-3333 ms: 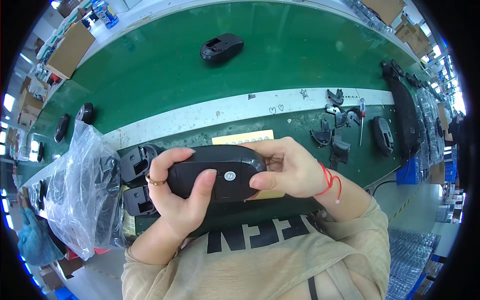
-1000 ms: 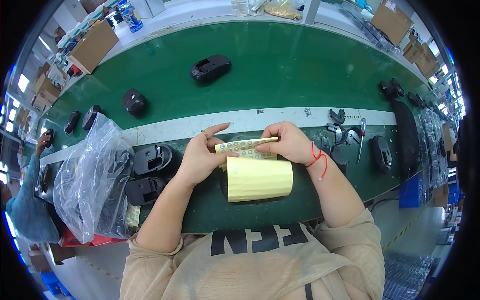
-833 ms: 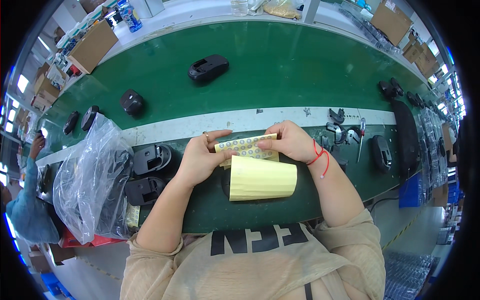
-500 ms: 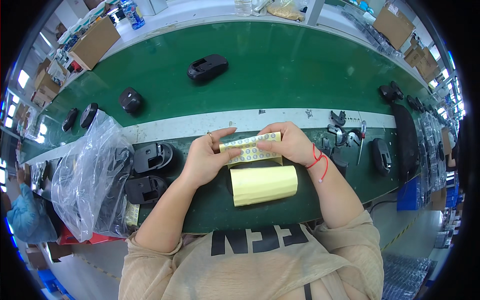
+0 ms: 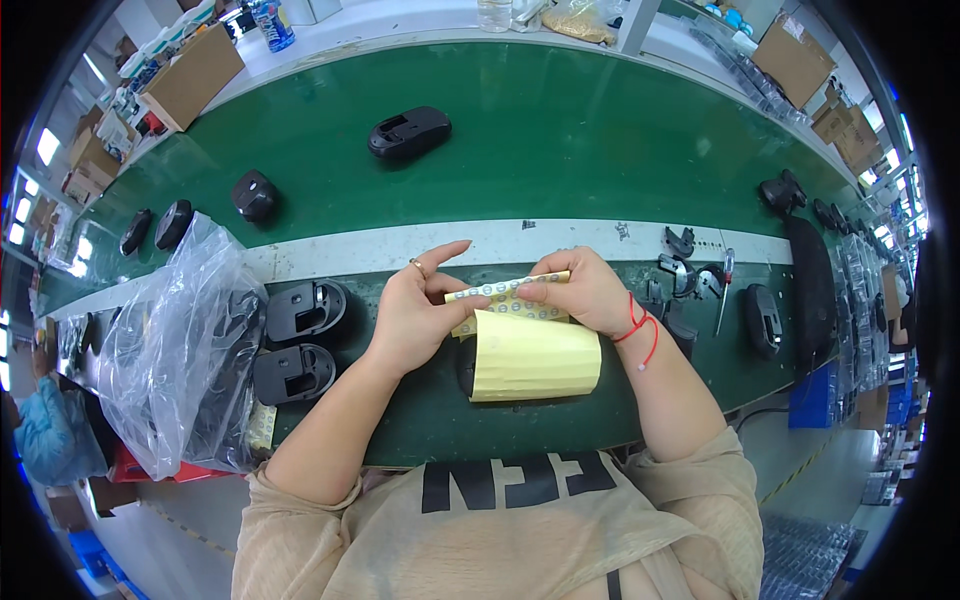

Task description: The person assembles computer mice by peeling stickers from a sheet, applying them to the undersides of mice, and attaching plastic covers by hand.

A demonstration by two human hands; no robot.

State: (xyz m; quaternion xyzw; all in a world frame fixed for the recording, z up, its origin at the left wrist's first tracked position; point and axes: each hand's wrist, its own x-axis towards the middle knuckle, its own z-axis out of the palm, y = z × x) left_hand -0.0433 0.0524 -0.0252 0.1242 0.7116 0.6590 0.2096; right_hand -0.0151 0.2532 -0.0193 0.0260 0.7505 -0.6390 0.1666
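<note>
My left hand [image 5: 412,312] pinches the left edge of a yellow sticker sheet [image 5: 500,304] between thumb and fingers, its index finger stretched out above. At the opposite edge, my right hand [image 5: 585,292] grips the sheet with its thumb on top. Small round grey stickers in rows cover the side facing me. Nearer to me hangs a curled plain yellow paper [image 5: 537,362], apparently the lower part of the same sheet. A dark object [image 5: 465,368] peeks out behind its left edge, mostly hidden. Left of my left hand sit two opened black computer mice, an upper mouse [image 5: 306,310] and a lower mouse [image 5: 293,374].
A clear plastic bag [image 5: 165,370] with dark items lies at the left. Further mice, such as an open-backed mouse [image 5: 410,132], sit on the green surface beyond the white strip [image 5: 400,258]. At right are a screwdriver [image 5: 725,290], small black parts [image 5: 680,275] and a mouse [image 5: 763,320].
The sticker sheet has tipped, so fewer sticker rows show, and the curled yellow paper has risen and opened out. Mice on the far green surface have shifted slightly left.
</note>
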